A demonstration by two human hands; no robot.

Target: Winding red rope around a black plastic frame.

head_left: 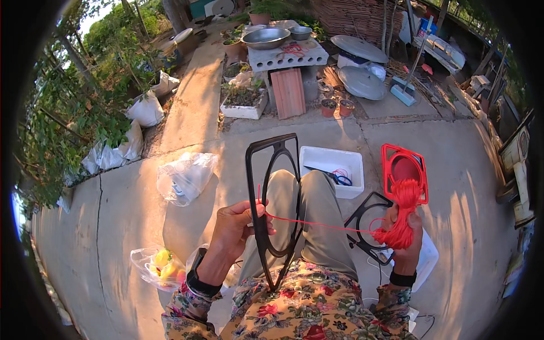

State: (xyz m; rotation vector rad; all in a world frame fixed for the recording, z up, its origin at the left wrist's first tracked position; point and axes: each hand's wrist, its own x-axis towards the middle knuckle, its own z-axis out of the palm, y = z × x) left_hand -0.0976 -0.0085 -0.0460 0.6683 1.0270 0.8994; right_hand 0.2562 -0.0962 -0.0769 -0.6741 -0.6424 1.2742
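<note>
Head view: a seated person looks down at both hands over their knees, outdoors on a concrete floor [141,198].
Left hand [235,226]: fingers clamped on the side bar of a black frame [272,204], which stands upright in front of the knees.
Right hand [405,238]: fingers closed around a bundle of red cord [401,218]; it also seems to hold a second black frame [368,226], which lies tilted just left of the bundle.
Cord strand [317,224]: runs taut from the bundle across the lap to the black frame, meeting it by the left thumb.
Red frame [403,170]: just above the bundle, upright, its lower edge touching the red cord.
White box [334,170]: on the floor beyond the knees, between the black frame and the red frame; blue-handled scissors [339,178] and some red cord lie in it.
Clear bag [187,175]: on the floor left of the black frame.
Fruit bag [161,266]: on the floor left of the left wrist, with yellow and red fruit inside.
Metal bowl [265,38]: far beyond the white box, on a grey block table [289,56].
Plant pots [337,106]: two small ones on the floor beyond the white box.
</note>
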